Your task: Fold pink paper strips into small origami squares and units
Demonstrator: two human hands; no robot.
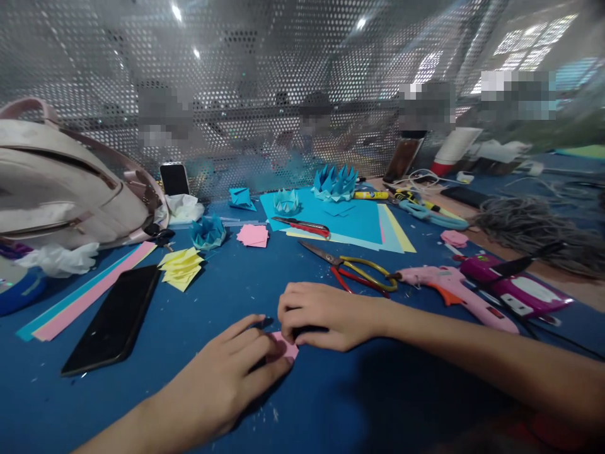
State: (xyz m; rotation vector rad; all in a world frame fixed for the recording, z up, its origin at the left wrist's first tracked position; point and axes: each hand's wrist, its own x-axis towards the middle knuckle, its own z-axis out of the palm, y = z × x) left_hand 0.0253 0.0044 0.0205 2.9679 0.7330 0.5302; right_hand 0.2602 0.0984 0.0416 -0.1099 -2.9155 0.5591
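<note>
Both hands press on a small pink paper piece [286,348] lying flat on the blue surface [189,328], near the front edge, centre of view. Left hand [236,372] has fingers bent over the paper's left part; right hand [326,314] is curled w/ fingertips pinching its right edge. Most of the paper is hidden under the fingers, only a corner shows, so shape & folds can't be made out. Black phone [113,320] lies left of the hands. Scissors [352,268] just beyond the right hand, pink glue gun [449,291] to their right. Yellow paper squares [181,267] & pink squares [253,235] further back. Bag [66,189] at left, cut off by frame edge.
</note>
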